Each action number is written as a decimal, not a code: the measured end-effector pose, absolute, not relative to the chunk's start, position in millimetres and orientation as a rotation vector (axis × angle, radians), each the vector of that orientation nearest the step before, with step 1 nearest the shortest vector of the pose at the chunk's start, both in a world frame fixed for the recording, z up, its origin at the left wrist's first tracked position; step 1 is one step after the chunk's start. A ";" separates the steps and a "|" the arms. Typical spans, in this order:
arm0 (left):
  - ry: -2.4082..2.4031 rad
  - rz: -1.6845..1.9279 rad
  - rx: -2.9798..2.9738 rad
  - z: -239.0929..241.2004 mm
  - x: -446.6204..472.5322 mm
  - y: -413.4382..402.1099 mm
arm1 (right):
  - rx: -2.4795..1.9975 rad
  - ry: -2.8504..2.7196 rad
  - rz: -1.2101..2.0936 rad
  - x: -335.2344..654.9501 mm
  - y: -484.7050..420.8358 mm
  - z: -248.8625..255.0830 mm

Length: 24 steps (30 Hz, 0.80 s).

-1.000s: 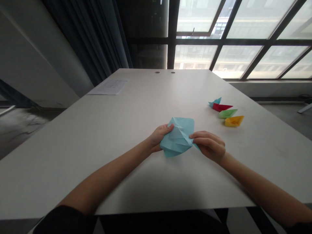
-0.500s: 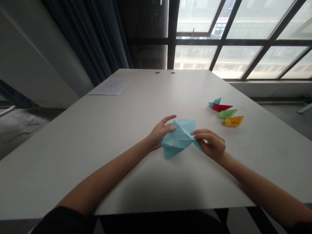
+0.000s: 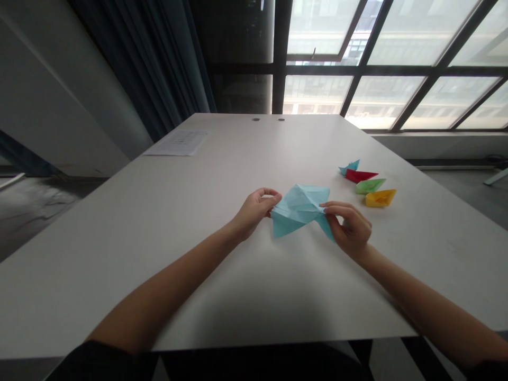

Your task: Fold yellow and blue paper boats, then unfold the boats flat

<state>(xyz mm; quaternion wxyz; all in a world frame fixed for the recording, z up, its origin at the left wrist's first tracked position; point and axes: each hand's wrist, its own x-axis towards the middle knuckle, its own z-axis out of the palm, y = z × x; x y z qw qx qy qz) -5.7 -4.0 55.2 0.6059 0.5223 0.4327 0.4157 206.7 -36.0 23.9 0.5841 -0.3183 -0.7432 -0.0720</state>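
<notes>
A light blue sheet of creased origami paper (image 3: pixel 301 205) is held between my two hands above the table. My left hand (image 3: pixel 256 209) pinches its left corner between thumb and fingers. On the other side, my right hand (image 3: pixel 351 225) grips a gathered fold at the right edge. A flap of the paper hangs down beside the right fingertips. The sheet is partly folded, with crease lines running across it and a corner pointing down at the left. The fingers beneath the paper are partly hidden.
To the right on the white table (image 3: pixel 238 169) lie small folded paper boats: a blue one (image 3: pixel 350 168), a red one (image 3: pixel 360 175), a green one (image 3: pixel 370 186) and a yellow one (image 3: pixel 381 198). Printed sheets (image 3: pixel 178 143) lie at the far left edge.
The blue paper has moved up and slightly right. My left hand has shifted from lying spread on the sheet to pinching its left corner. The right hand keeps its grip.
</notes>
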 end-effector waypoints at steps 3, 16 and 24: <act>0.851 0.799 1.036 53.0 -9.4 2.6 | -0.725 -1.755 -0.173 206.7 -37.3 24.1; 1.087 1.142 1.643 46.8 -8.8 -1.7 | -0.760 -1.758 -0.194 205.9 -36.8 24.7; 0.899 1.403 2.740 50.7 -2.4 -25.6 | -0.776 -1.786 -0.222 206.1 -38.3 24.5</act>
